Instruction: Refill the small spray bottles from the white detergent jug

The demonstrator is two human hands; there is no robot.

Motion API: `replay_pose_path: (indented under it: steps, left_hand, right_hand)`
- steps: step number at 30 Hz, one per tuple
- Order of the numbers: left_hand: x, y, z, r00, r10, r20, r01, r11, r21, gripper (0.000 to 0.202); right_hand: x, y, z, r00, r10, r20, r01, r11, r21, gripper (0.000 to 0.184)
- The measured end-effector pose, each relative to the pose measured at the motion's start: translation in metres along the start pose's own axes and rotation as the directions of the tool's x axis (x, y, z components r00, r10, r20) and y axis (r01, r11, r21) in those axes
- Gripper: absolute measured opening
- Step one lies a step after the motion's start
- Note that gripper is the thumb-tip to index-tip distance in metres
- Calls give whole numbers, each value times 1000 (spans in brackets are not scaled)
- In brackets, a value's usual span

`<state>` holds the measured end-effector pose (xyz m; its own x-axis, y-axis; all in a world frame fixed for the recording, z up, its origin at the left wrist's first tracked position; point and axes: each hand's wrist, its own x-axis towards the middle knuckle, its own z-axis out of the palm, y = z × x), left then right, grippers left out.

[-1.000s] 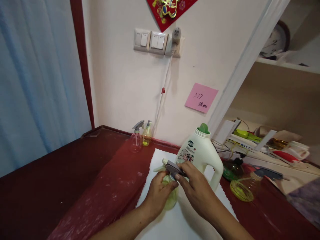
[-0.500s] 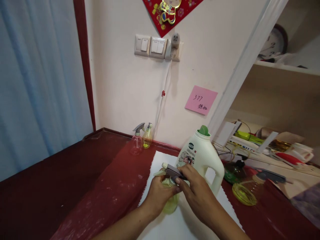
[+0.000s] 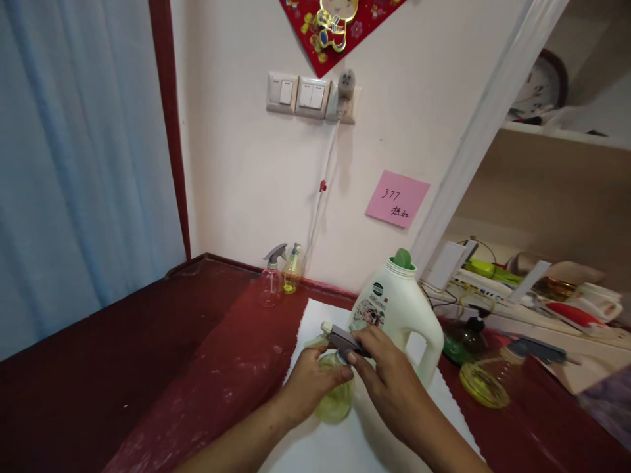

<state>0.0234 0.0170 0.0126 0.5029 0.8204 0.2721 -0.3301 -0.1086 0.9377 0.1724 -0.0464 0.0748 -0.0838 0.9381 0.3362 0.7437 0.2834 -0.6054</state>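
A small yellow-green spray bottle [image 3: 336, 402] stands on a white sheet [image 3: 345, 447] in front of me. My left hand [image 3: 308, 384] is wrapped round its body and neck. My right hand [image 3: 389, 387] pinches the grey trigger head [image 3: 340, 339] on top of the bottle. Right behind them stands a white detergent jug [image 3: 401, 309] with a green cap.
Two small spray bottles [image 3: 279, 282] stand by the wall at the back. To the right lie a clear spray bottle on its side [image 3: 497, 374], cables and clutter on a low shelf [image 3: 542, 309]. The dark red table [image 3: 148, 368] stretches left; a blue curtain [image 3: 73, 164] hangs there.
The view has dropped slightly. Both hands stay on the bottle, with the right fingers shifting a little on the trigger head.
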Motion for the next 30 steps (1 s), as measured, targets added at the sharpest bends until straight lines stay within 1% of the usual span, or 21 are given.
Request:
replay_pose_path:
  steps: [2,3,6,11,14,19,21,23,27,28,30]
  left_hand:
    - [2,0,1,999,17,-34,-17,1000,6,56]
    - [3,0,1,999,25,-47,-24,1000,12,55]
    - [6,3,2,998,27,-60,-25,999,29,47]
    - [4,4,4,997,-15,-75,17,999,36,38]
    - [1,1,3,998,-24,-57,25,1000,17,39]
    - [-1,-1,0,1000,-11,8,11,1000,-16,45]
    - [-2,0,0,1000,-15,11,16,1000,-21,46]
    - [-3,1,1,1000,-25,-12,25,1000,-16,49]
    - [-4,4,9,995,-40,-86,40,999,-2,60]
    - [-4,5,11,993,-45,-112,45,999,1,61]
    - [-3,7,14,986,-55,-157,57,998,7,55]
  right_hand:
    - [0,-1,0,1000,4,-5,-4,1000,-2,17]
    - [-1,-1,-1,1000,6,-6,-6,1000,-4,16]
    - [0,0,-2,1000,10,-4,-10,1000,-13,16]
    - [3,2,-2,1000,-4,6,4,1000,-20,17]
    - [4,0,-2,1000,-4,8,4,1000,-27,14]
    - [4,-1,-2,1000,-13,9,14,1000,-27,13]
    - [4,-1,-2,1000,-16,12,16,999,-28,13]
    - [4,-1,-2,1000,-18,21,18,999,-32,14]
    - [2,-2,-1,1000,-22,7,23,998,-62,13]
    - [2,-2,-1,1000,-18,4,18,998,-66,13]
    - [2,-3,-1,1000,-8,9,8,998,-63,14]
